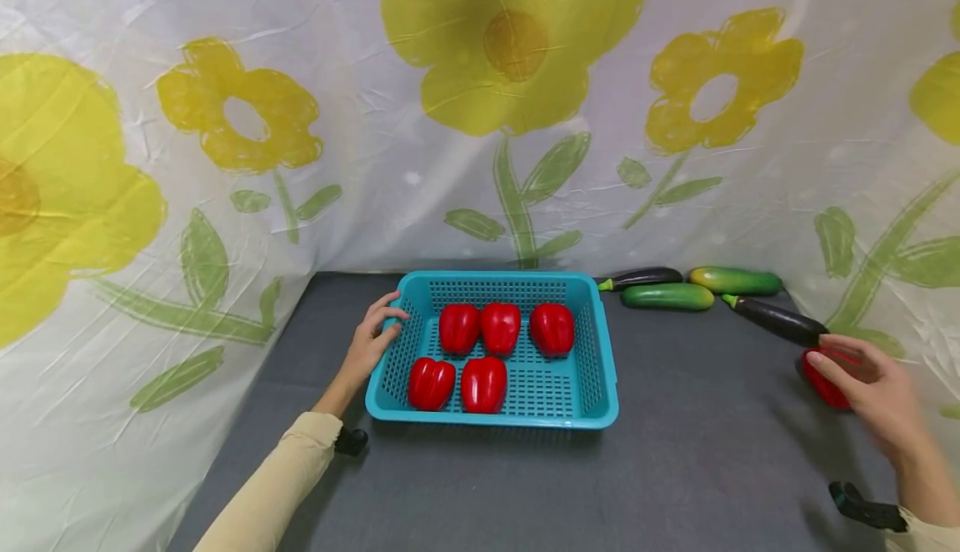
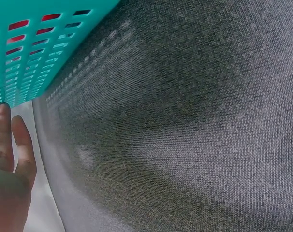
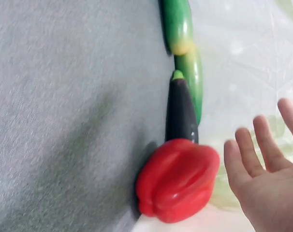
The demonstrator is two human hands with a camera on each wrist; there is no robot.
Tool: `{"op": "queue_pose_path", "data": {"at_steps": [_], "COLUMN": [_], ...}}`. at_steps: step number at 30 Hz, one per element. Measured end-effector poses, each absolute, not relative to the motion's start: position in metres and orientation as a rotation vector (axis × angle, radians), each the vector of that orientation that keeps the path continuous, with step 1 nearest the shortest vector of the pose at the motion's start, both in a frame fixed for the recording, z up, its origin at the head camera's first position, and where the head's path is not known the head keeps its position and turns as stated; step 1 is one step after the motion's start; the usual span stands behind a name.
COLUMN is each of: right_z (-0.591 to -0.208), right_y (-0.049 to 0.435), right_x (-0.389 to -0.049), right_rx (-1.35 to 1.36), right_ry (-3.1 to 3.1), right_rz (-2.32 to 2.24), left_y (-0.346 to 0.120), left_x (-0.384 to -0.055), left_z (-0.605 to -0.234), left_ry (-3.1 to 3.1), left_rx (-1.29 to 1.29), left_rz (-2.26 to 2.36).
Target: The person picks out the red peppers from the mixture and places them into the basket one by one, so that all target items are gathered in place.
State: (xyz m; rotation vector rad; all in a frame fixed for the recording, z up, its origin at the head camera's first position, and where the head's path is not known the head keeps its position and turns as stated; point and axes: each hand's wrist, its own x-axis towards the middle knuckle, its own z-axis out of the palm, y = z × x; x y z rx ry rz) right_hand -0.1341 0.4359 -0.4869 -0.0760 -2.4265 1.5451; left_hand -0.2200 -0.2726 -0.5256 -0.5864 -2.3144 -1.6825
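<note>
A blue-green plastic basket (image 1: 491,421) stands on the dark cloth with several red bell peppers (image 1: 483,385) inside. At its left rim rests my left hand (image 1: 365,350), the fingers loosely extended; the left wrist view shows two fingers of that left hand (image 2: 16,164) beside the perforated wall. Far to the right, my right hand (image 1: 873,385) hovers over another red bell pepper (image 3: 178,181), hiding part of it in the head view. In the right wrist view the fingers of this right hand (image 3: 267,179) are spread, apart from the pepper and holding nothing.
A dark eggplant (image 1: 776,320) lies against the lone pepper. Behind it are two green cucumber-like vegetables (image 1: 667,296) and a second eggplant (image 1: 647,278), along the back right edge. A flower-printed white curtain (image 1: 375,202) borders the table's back and sides.
</note>
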Motion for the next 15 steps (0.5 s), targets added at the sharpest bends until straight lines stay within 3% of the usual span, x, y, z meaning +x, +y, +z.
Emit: {"op": "queue_pose_path", "data": {"at_steps": [5, 15], "right_z": [-0.491, -0.5], "right_y": [0.436, 0.43], "right_x": [-0.129, -0.136], "right_rx": [-0.267, -0.597], "right_ry": [-2.448, -2.501], "right_rz": [1.379, 1.12], "left_y": [-0.275, -0.266], "left_x": [-0.22, -0.209], "left_z": [-0.529, -0.502], "left_ry": [-2.32, -2.355], "left_rx": [-0.582, -0.598], "left_rz": [-1.677, -1.644]}}
